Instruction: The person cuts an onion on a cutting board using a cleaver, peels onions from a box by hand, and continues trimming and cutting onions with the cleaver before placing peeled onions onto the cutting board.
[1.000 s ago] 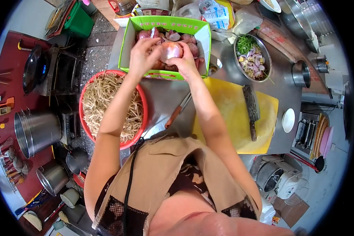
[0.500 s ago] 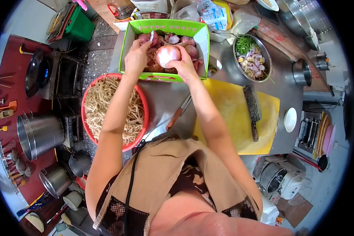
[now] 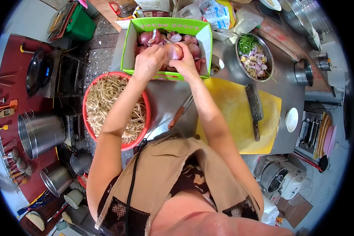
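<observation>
Over a green-edged cardboard box (image 3: 205, 47), my right hand (image 3: 186, 66) grips a red onion (image 3: 174, 52) from its right side. My left hand (image 3: 150, 62) presses its bent fingers against the left side of the same onion; the fingertips are partly hidden. More red onions (image 3: 145, 38) and loose papery skins lie in the box, below and behind my hands. Under my left forearm stands a red basket (image 3: 148, 118) heaped with pale, thin strips (image 3: 102, 106) that I cannot identify for sure.
A cleaver (image 3: 254, 104) lies on the yellow cutting board (image 3: 232, 114) at the right. Near my right forearm is a wooden-handled tool (image 3: 177, 118). Farther right are a steel bowl (image 3: 270, 59) of sliced onion and greens and a white bowl (image 3: 291, 120).
My left hand has moved right and slightly down, from apart, pinching a scrap of skin, onto the onion. The onion has tilted in my right hand.
</observation>
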The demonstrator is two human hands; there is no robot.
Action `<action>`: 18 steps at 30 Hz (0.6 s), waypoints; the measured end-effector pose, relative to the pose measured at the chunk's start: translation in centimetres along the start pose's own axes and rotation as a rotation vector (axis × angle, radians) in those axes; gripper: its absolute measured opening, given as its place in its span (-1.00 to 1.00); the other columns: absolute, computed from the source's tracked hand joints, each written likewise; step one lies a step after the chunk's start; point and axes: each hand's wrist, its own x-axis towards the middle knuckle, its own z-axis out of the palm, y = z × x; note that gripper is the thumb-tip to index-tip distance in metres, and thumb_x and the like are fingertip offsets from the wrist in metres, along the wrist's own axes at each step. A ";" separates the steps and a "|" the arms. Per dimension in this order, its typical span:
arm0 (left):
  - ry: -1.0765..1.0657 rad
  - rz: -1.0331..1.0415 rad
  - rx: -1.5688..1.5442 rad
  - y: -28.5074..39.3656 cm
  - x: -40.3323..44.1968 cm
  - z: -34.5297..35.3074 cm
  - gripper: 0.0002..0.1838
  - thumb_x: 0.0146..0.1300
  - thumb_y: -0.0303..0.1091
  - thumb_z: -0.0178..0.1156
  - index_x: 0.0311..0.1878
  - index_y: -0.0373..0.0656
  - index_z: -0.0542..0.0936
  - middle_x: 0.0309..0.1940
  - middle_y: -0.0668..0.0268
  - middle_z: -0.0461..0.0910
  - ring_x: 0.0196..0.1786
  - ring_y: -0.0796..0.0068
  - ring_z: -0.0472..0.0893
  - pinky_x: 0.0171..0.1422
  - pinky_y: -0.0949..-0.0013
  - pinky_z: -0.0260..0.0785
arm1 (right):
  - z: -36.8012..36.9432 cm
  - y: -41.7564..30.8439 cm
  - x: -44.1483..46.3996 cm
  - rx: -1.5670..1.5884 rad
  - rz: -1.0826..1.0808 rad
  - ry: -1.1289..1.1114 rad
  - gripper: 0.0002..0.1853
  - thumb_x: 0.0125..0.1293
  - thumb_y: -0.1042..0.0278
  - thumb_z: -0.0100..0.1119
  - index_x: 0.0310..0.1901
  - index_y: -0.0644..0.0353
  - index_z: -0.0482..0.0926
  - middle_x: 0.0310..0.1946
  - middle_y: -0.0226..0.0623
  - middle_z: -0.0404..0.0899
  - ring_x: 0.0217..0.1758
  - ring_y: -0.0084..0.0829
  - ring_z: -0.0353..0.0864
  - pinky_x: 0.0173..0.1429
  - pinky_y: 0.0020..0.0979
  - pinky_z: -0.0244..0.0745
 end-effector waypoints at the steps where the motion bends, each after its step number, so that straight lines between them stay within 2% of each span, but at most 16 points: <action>1: 0.070 -0.057 -0.170 -0.4 0.1 0.4 -0.84 0.08 -0.42 0.33 -0.23 -0.12 0.68 -0.31 0.28 0.65 -0.32 0.26 0.67 -0.26 0.32 0.53 | -0.1 0.2 0.0 -0.019 -0.037 0.011 -0.29 -0.17 0.68 0.19 0.17 0.15 0.37 0.01 -0.26 0.46 0.08 -0.36 0.48 0.16 -0.38 0.44; 2: 0.138 -0.115 -0.342 -0.7 0.2 0.8 -0.87 0.07 -0.41 0.33 -0.27 -0.10 0.67 -0.39 0.26 0.64 -0.37 0.22 0.66 -0.31 0.26 0.52 | -0.1 0.6 0.1 -0.021 -0.037 0.012 -0.29 -0.17 0.68 0.19 0.17 0.15 0.37 0.01 -0.26 0.46 0.08 -0.36 0.48 0.16 -0.38 0.44; 3: 0.179 -0.235 -0.513 -0.9 0.5 0.8 -0.91 0.08 -0.43 0.32 -0.33 -0.18 0.67 -0.44 0.20 0.64 -0.39 0.25 0.67 -0.30 0.30 0.51 | -0.2 0.9 0.1 -0.047 -0.112 0.024 -0.28 -0.18 0.70 0.18 0.16 0.12 0.37 0.04 -0.25 0.43 0.11 -0.33 0.46 0.19 -0.37 0.41; 4: 0.179 -0.330 -0.620 -1.0 0.8 0.5 -0.91 0.12 -0.43 0.30 -0.33 -0.23 0.67 -0.49 0.20 0.66 -0.44 0.42 0.66 -0.30 0.39 0.50 | -0.3 1.3 0.1 -0.073 -0.185 0.035 -0.27 -0.19 0.73 0.17 0.16 0.10 0.37 0.06 -0.25 0.40 0.15 -0.30 0.44 0.23 -0.36 0.38; 5: 0.158 -0.395 -0.627 -1.4 0.8 0.6 -0.90 0.14 -0.42 0.30 -0.32 -0.24 0.67 -0.51 0.22 0.66 -0.45 0.51 0.64 -0.30 0.41 0.49 | -0.4 1.6 0.2 -0.075 -0.182 0.034 -0.27 -0.19 0.73 0.17 0.16 0.10 0.37 0.06 -0.25 0.40 0.15 -0.30 0.44 0.23 -0.36 0.38; 7: 0.135 -0.503 -0.672 -3.0 0.9 1.5 -0.88 0.18 -0.40 0.30 -0.29 -0.25 0.68 -0.54 0.27 0.66 -0.48 0.67 0.58 -0.33 0.46 0.46 | -0.6 2.1 0.3 -0.351 -0.383 0.093 -0.23 -0.18 0.79 0.20 0.19 0.09 0.33 0.06 -0.36 0.40 0.14 -0.43 0.43 0.24 -0.41 0.38; 8: 0.136 -0.502 -0.672 -4.2 0.7 2.4 -0.88 0.18 -0.40 0.30 -0.29 -0.25 0.68 -0.54 0.27 0.66 -0.48 0.67 0.58 -0.33 0.46 0.46 | -0.6 2.5 0.4 -0.351 -0.384 0.093 -0.23 -0.18 0.79 0.20 0.19 0.09 0.33 0.06 -0.36 0.40 0.14 -0.43 0.43 0.24 -0.41 0.38; 10: 0.111 -0.655 -0.835 -6.0 0.6 3.4 -0.86 0.18 -0.38 0.31 -0.26 -0.25 0.67 -0.54 0.27 0.66 -0.49 0.68 0.57 -0.37 0.45 0.45 | -0.6 3.1 0.6 -0.248 -0.364 0.072 -0.23 -0.16 0.83 0.20 0.18 0.07 0.34 0.04 -0.36 0.41 0.15 -0.43 0.42 0.26 -0.40 0.36; 11: 0.032 -0.754 -0.938 -6.6 0.5 3.3 -0.90 0.26 -0.41 0.25 -0.22 -0.22 0.64 -0.45 0.37 0.67 -0.42 0.52 0.64 -0.29 0.42 0.49 | -0.6 3.3 0.6 -0.249 -0.364 0.071 -0.23 -0.16 0.83 0.20 0.18 0.07 0.34 0.04 -0.36 0.41 0.15 -0.43 0.42 0.26 -0.40 0.36; 12: 0.033 -0.754 -0.938 -7.1 0.3 3.4 -0.90 0.26 -0.41 0.25 -0.22 -0.22 0.64 -0.45 0.37 0.67 -0.42 0.52 0.64 -0.29 0.42 0.49 | -0.6 3.2 0.6 -0.239 -0.368 0.071 -0.24 -0.15 0.84 0.21 0.17 0.07 0.34 0.03 -0.37 0.41 0.15 -0.44 0.42 0.26 -0.40 0.35; 14: -0.149 -0.491 0.038 -8.4 -0.4 3.6 -0.87 0.20 -0.44 0.25 -0.18 -0.15 0.65 -0.42 0.27 0.68 -0.40 0.17 0.66 -0.19 0.27 0.54 | -0.5 3.0 0.5 -0.230 -0.372 0.070 -0.24 -0.14 0.85 0.22 0.17 0.08 0.34 0.03 -0.37 0.41 0.15 -0.45 0.41 0.27 -0.40 0.35; 15: -0.182 -0.404 0.047 -8.5 -0.8 3.2 -0.73 0.13 -0.45 0.26 -0.06 -0.08 0.65 -0.32 0.16 0.67 -0.29 -0.07 0.63 -0.10 0.16 0.54 | -0.4 2.7 0.3 -0.232 -0.391 0.085 -0.25 -0.14 0.84 0.21 0.17 0.08 0.34 0.04 -0.34 0.41 0.17 -0.41 0.41 0.28 -0.38 0.33; 16: -0.182 -0.404 0.047 -8.1 -0.9 3.3 -0.73 0.13 -0.45 0.26 -0.06 -0.08 0.65 -0.32 0.16 0.67 -0.29 -0.07 0.63 -0.10 0.16 0.54 | -0.3 2.4 0.2 -0.233 -0.410 0.100 -0.26 -0.14 0.83 0.21 0.16 0.08 0.34 0.06 -0.31 0.40 0.19 -0.37 0.40 0.30 -0.36 0.32; 17: -0.035 -0.306 -0.023 -7.4 -1.3 3.6 -0.69 0.13 -0.43 0.27 -0.01 -0.05 0.65 -0.23 0.15 0.65 -0.24 0.02 0.65 -0.09 0.20 0.54 | -0.2 2.1 0.1 -0.234 -0.411 0.100 -0.26 -0.14 0.83 0.21 0.16 0.08 0.34 0.06 -0.31 0.40 0.19 -0.37 0.40 0.30 -0.36 0.32; 18: 0.110 -0.207 -0.093 -6.1 -1.1 2.9 -0.66 0.14 -0.41 0.28 0.03 -0.03 0.65 -0.13 0.13 0.62 -0.20 0.11 0.66 -0.08 0.23 0.55 | 0.0 1.6 -0.1 -0.325 -0.499 0.147 -0.30 -0.12 0.81 0.17 0.14 0.09 0.35 0.10 -0.21 0.36 0.22 -0.23 0.37 0.33 -0.30 0.28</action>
